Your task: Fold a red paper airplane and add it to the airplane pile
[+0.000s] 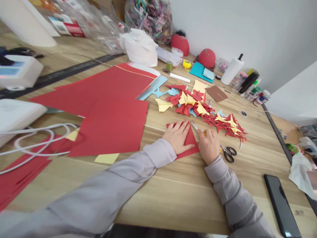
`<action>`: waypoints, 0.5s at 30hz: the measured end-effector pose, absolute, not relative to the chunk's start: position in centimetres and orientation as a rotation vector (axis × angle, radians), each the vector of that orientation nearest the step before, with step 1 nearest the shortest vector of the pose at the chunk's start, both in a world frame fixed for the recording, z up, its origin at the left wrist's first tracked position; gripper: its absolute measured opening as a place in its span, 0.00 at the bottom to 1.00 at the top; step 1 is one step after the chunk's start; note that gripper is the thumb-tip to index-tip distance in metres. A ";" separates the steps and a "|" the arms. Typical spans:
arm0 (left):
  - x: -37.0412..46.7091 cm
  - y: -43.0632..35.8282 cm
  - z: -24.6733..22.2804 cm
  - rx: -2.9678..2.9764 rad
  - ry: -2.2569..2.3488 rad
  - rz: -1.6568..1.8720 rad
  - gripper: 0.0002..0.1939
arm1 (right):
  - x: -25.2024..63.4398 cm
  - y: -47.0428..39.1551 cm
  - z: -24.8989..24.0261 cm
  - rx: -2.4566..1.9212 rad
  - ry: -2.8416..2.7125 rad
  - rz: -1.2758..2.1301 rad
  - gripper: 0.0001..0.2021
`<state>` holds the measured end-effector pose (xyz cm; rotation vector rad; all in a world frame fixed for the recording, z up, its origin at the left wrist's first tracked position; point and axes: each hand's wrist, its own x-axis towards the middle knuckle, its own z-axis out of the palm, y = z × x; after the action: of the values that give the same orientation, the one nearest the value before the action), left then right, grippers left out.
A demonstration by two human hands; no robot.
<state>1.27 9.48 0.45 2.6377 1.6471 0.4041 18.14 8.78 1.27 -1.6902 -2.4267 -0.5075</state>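
My left hand (177, 134) lies flat with spread fingers on a small piece of red paper (190, 142), pressing it against the table. Closed around a yellow utility knife (195, 126) is my right hand (209, 145), just right of that paper. The knife's blade points up and left by the paper's upper right edge; most of its handle is hidden in my fist. Black-handled scissors (229, 153) lie right beside my right hand. Beyond both hands is a pile of folded red, yellow and blue paper pieces (188, 100).
Large red paper sheets (111, 129) spread to the left, near a white cable (37, 145). A phone (281, 205) lies at the right. Toward the back stand a white roll (232, 71), small bottles (262, 98), a yellow tape measure (186, 64) and a red pincushion (207, 58).
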 end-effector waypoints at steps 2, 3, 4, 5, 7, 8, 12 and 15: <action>1.2 9.5 0.4 2.646 1.641 0.415 0.44 | 19.1 7.9 1.4 -1.682 -2.373 -0.551 0.20; 1.2 9.5 0.4 2.651 1.638 0.424 0.44 | 19.8 7.4 1.5 -1.675 -2.338 -0.578 0.20; 1.2 9.6 0.4 2.656 1.632 0.434 0.44 | 20.6 6.9 1.6 -1.667 -2.301 -0.608 0.21; 1.2 9.6 0.3 2.658 1.628 0.444 0.44 | 21.5 6.3 1.7 -1.660 -2.258 -0.644 0.20; 1.1 9.6 0.3 2.657 1.621 0.463 0.43 | 23.6 5.1 1.7 -1.700 -2.150 -0.703 0.19; 1.1 9.6 0.2 2.656 1.618 0.469 0.43 | 24.8 4.4 1.6 -1.726 -2.101 -0.728 0.19; 1.1 9.7 0.1 2.655 1.620 0.484 0.42 | 29.6 2.2 1.1 -1.917 -1.892 -0.864 0.16; 1.1 9.8 0.0 2.651 1.624 0.493 0.40 | 31.9 1.2 0.6 -2.090 -1.823 -0.874 0.14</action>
<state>1.14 9.79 -0.01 2.6514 1.6241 0.4934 31.90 1.21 0.55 -2.0904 -1.8226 -0.8737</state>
